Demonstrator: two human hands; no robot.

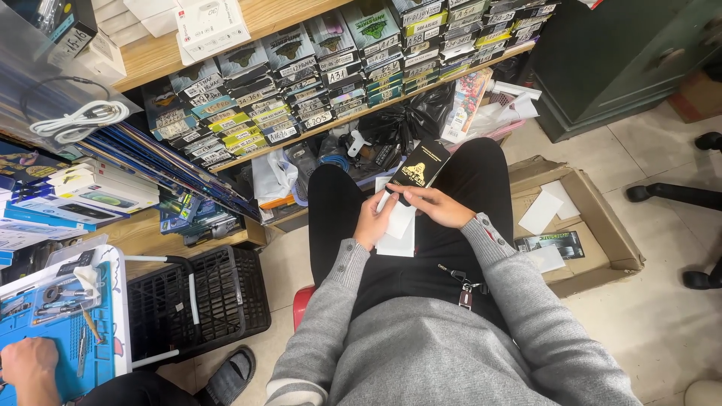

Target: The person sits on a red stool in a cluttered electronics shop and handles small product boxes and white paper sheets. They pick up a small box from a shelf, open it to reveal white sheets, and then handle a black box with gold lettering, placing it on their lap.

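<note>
I sit with black trousers and grey sleeves, both hands over my lap. My right hand (pixel 438 206) grips the lower end of a flat black package with a gold print (pixel 420 168). My left hand (pixel 374 219) pinches a white card or sheet (pixel 398 222) that comes out of the package's lower end. More white sheets (pixel 396 243) lie on my lap under it. A key clip (pixel 460 288) hangs at my waist.
Shelves (pixel 248 22) ahead hold several rows of labelled flat packs. An open cardboard box (pixel 602 218) with white sheets sits on the floor at right. A black plastic crate (pixel 197 299) stands at left. Another person's hand (pixel 28 367) rests on a blue work mat (pixel 56 323). Chair wheels (pixel 707 280) far right.
</note>
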